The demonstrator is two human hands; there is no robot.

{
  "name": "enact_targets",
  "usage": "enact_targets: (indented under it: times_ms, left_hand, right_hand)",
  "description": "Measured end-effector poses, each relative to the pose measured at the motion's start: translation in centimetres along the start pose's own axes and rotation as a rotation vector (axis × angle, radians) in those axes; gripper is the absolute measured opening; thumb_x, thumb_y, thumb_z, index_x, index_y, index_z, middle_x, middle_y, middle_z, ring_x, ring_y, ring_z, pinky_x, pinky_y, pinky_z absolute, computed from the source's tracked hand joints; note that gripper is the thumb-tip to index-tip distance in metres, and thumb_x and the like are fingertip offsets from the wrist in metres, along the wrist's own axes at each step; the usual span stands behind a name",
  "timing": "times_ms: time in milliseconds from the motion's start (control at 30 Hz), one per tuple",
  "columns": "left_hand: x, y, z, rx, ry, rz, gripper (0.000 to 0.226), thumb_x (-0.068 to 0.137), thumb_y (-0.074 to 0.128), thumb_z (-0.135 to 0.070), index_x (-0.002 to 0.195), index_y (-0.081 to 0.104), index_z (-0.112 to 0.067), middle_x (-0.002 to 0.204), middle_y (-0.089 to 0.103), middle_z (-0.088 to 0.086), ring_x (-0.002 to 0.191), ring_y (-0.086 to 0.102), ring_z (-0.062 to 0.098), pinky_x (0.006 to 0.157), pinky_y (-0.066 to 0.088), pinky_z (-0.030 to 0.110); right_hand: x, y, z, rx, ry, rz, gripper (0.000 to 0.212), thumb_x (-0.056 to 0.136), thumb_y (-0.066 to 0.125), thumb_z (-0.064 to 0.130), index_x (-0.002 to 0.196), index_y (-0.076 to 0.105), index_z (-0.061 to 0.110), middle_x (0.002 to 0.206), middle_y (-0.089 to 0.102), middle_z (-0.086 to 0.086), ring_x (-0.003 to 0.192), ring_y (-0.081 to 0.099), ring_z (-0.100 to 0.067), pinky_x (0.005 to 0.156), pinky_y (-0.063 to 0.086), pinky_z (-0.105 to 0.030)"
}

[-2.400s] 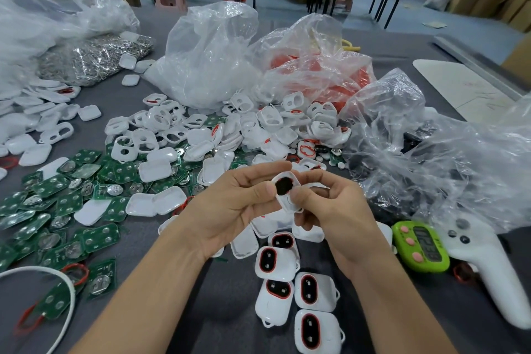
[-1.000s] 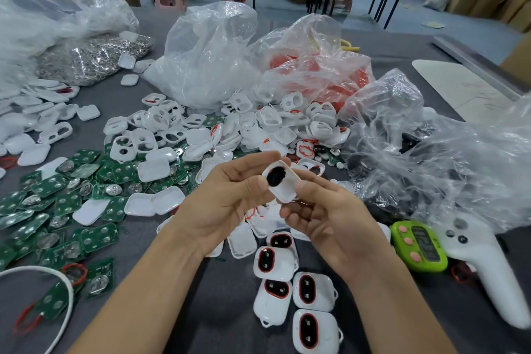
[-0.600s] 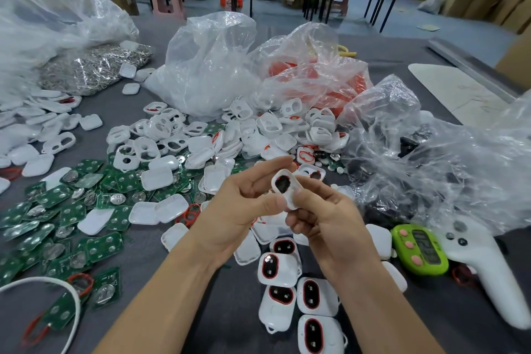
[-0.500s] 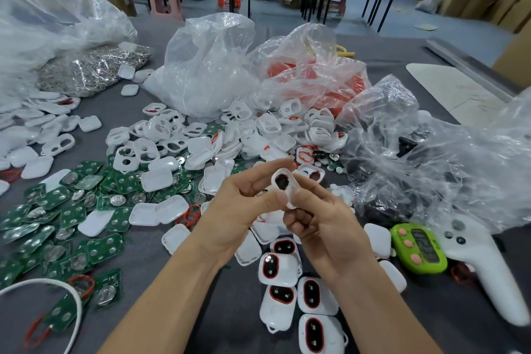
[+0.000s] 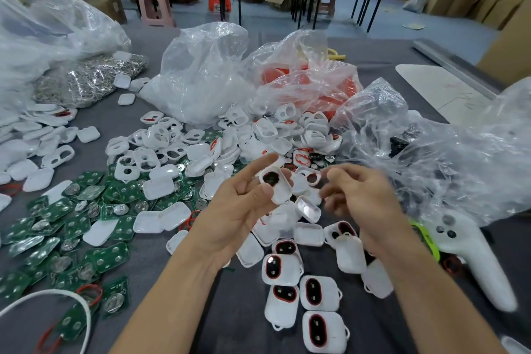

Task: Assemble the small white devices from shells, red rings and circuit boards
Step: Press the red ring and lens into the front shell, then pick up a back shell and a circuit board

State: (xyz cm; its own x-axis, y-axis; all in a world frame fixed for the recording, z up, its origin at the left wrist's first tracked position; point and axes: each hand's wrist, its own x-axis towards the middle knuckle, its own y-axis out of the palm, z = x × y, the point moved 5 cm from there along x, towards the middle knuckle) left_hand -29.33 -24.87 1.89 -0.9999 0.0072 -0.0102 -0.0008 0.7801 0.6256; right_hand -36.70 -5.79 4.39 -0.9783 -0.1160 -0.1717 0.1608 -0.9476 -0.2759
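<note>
**While the left hand pinches a shell, the right hangs free beside it**

As the head view shows it, the left hand [image 5: 235,210] holds one white shell [image 5: 277,187] at its fingertips. The thumb lies across the shell's near edge and the other fingers sit behind it. A dark oval opening faces up, with what looks like a red ring around it. The right hand [image 5: 365,198] is just beside the shell and not touching it. Its fingers are loosely curled and blurred, and nothing shows between them.

Beyond the fingertips lie loose shells [image 5: 172,146] and a clear bag of red rings [image 5: 301,80]. Green circuit boards [image 5: 115,227] are spread out to the left of the left thumb. Finished devices [image 5: 283,269] sit in a cluster below both palms on the grey table [image 5: 138,121].

The shell is probably light, stiff, thin plastic, smooth enough to slip in a loose pinch. Squeezing across the open face may flex it. The rim on the long sides looks like the safest place to hold, since that keeps the fingers off the opening and the ring.
</note>
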Motion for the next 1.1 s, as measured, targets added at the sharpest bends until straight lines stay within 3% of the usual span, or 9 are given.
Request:
enact_targets:
  times_ms: [100, 200, 367, 533, 667, 767, 833, 967, 1100]
  left_hand:
    - [0.0, 0.0, -0.3, -0.076, -0.02, 0.013, 0.083, 0.065, 0.097, -0.028, 0.138, 0.061, -0.011, 0.129, 0.069, 0.018, 0.123, 0.066, 0.029, 0.089, 0.058, 0.033]
    - [-0.1, -0.1, -0.4, -0.096, -0.034, 0.042, 0.078, 0.067, 0.096, -0.026, 0.136, 0.063, -0.013, 0.129, 0.068, 0.016, 0.125, 0.064, 0.029, 0.088, 0.058, 0.033]
    - [-0.2, -0.1, -0.5, -0.08, -0.05, 0.055, 0.084, 0.064, 0.097, -0.026, 0.138, 0.06, -0.013, 0.126, 0.07, 0.013, 0.123, 0.065, 0.027, 0.092, 0.058, 0.034]
    - [-0.4, -0.1, -0.5, -0.092, -0.057, 0.063, 0.087, 0.061, 0.099, -0.027, 0.137, 0.062, -0.014, 0.126, 0.071, 0.012, 0.12, 0.067, 0.026, 0.09, 0.059, 0.033]
    - [-0.5, 0.0, -0.5, -0.064, -0.056, 0.067, 0.087, 0.06, 0.1, -0.031, 0.137, 0.062, -0.017, 0.125, 0.071, 0.011, 0.117, 0.068, 0.024, 0.086, 0.058, 0.031]
    - [-0.5, -0.1, -0.3, -0.055, -0.065, 0.076, 0.087, 0.061, 0.099, -0.029, 0.139, 0.061, -0.016, 0.126, 0.071, 0.013, 0.117, 0.068, 0.024, 0.086, 0.059, 0.031]
    - [-0.5, -0.3, -0.2, -0.071, -0.067, 0.09, 0.084, 0.063, 0.098, -0.024, 0.138, 0.062, -0.016, 0.126, 0.071, 0.014, 0.115, 0.069, 0.024, 0.086, 0.059, 0.031]
    - [-0.1, -0.8, 0.2, -0.028, -0.051, 0.068, 0.057, 0.072, 0.087, -0.004, 0.125, 0.074, -0.019, 0.126, 0.072, 0.011, 0.111, 0.069, 0.022, 0.085, 0.059, 0.03]
    - [0.3, -0.7, 0.6, -0.007, -0.014, 0.066, 0.061, 0.059, 0.096, -0.006, 0.116, 0.076, -0.012, 0.121, 0.072, 0.013, 0.109, 0.069, 0.024, 0.088, 0.06, 0.034]
  right_hand:
    - [2.0, -2.3, 2.1, -0.708, -0.253, -0.118, 0.016, 0.09, 0.07, 0.018, 0.091, 0.078, 0.031, 0.085, 0.075, 0.013, 0.07, 0.066, -0.007, 0.07, 0.051, -0.023]
    - [3.5, -1.6, 1.2, -0.939, -0.183, 0.049, 0.026, 0.085, 0.074, 0.015, 0.106, 0.078, 0.03, 0.101, 0.074, 0.008, 0.091, 0.066, -0.01, 0.083, 0.05, -0.021]
    - [4.0, -1.7, -0.5, -0.862, -0.155, -0.053, 0.028, 0.081, 0.077, 0.007, 0.068, 0.069, 0.03, 0.075, 0.067, 0.014, 0.068, 0.058, 0.0, 0.053, 0.039, -0.015]
    - [3.7, -1.2, -0.8, -0.89, -0.175, -0.089, 0.035, 0.085, 0.07, 0.0, 0.106, 0.077, 0.027, 0.104, 0.074, -0.001, 0.093, 0.066, -0.019, 0.086, 0.057, -0.035]
    - [4.2, -1.3, -0.4, -0.958, -0.151, -0.09, 0.025, 0.086, 0.074, 0.009, 0.075, 0.068, 0.03, 0.096, 0.073, 0.001, 0.083, 0.06, -0.015, 0.074, 0.047, -0.026]
    - [4.2, -2.2, 0.5, -0.791, -0.133, -0.161, 0.022, 0.088, 0.075, 0.011, 0.074, 0.069, 0.026, 0.086, 0.073, 0.003, 0.073, 0.062, -0.012, 0.066, 0.046, -0.025]
    - [3.2, -2.7, 0.9, -0.441, -0.105, -0.174, 0.017, 0.089, 0.074, 0.006, 0.077, 0.07, 0.018, 0.079, 0.072, -0.001, 0.064, 0.062, -0.014, 0.06, 0.049, -0.028]
    - [0.2, -1.9, 2.2, 0.251, -0.047, 0.042, 0.018, 0.092, 0.067, -0.004, 0.081, 0.064, 0.01, 0.069, 0.068, -0.008, 0.053, 0.056, -0.016, 0.055, 0.044, -0.027]
    - [-2.6, 0.3, 2.7, 0.52, 0.027, 0.229, 0.017, 0.093, 0.065, -0.001, 0.08, 0.065, 0.01, 0.069, 0.067, -0.008, 0.056, 0.057, -0.015, 0.056, 0.053, -0.023]
